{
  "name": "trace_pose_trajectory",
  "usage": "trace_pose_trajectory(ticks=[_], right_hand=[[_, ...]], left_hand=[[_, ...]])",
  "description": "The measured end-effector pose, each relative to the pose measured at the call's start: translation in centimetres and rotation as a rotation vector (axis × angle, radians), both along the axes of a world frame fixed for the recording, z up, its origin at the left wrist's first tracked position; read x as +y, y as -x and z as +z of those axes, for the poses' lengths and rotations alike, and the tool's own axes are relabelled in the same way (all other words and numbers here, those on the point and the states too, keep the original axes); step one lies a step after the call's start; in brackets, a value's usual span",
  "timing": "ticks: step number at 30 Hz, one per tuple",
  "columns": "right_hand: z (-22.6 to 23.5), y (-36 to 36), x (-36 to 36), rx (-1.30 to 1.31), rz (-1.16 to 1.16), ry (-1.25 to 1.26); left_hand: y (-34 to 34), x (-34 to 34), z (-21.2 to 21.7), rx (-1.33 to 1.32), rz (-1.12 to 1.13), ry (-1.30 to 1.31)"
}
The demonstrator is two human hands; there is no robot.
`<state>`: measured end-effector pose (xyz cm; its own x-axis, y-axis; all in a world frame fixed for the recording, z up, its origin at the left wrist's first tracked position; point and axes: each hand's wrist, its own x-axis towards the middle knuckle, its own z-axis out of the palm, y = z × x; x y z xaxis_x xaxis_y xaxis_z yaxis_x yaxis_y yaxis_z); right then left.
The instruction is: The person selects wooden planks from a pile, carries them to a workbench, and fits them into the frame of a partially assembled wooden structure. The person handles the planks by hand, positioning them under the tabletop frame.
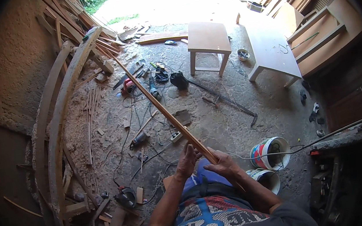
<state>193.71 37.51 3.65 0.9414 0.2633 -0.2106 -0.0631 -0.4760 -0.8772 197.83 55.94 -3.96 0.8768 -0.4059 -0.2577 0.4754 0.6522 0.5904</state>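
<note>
A long, narrow wooden strip slants from in front of my body up to the far left. My right hand wraps round its near end, thumb along the top. Just left of it, my left hand holds the strip from the side, its fingers partly hidden behind the wood. Beyond the strip's middle lie a teal power tool and a red power tool on the floor. Below it sits a white power strip with cords running to it.
A timber workbench stands at the left amid shavings and offcuts. Two pale wooden tables, a small one and a longer one, stand at the far right. White buckets are near my right; a cable crosses above them.
</note>
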Motion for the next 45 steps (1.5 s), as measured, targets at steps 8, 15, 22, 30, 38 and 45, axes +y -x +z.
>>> trace_pose_trajectory(ticks=[8,15,22,30,38,45], right_hand=[[5.5,-3.1,2.3,0.031,0.097,0.118],[3.4,-3.8,-1.5,-0.010,0.240,-0.058],[3.2,-10.8,-5.8,0.372,0.223,-0.154],[-0.6,-24.1,-13.3,0.189,0.005,-0.250],[-0.7,-26.7,-23.3,0.084,-0.255,0.015],[-0.6,-25.7,-27.2,0.051,-0.565,0.194]], left_hand=[[-5.0,0.1,5.5,0.004,0.215,0.029],[-12.7,1.6,8.0,-0.029,0.331,0.059],[-24.5,3.3,9.4,-0.116,0.430,-0.003],[-37.6,-7.5,8.0,-0.111,0.348,0.146],[-44.7,-21.9,4.7,0.054,0.232,0.040],[-46.5,-32.1,3.3,0.137,-0.039,-0.177]])
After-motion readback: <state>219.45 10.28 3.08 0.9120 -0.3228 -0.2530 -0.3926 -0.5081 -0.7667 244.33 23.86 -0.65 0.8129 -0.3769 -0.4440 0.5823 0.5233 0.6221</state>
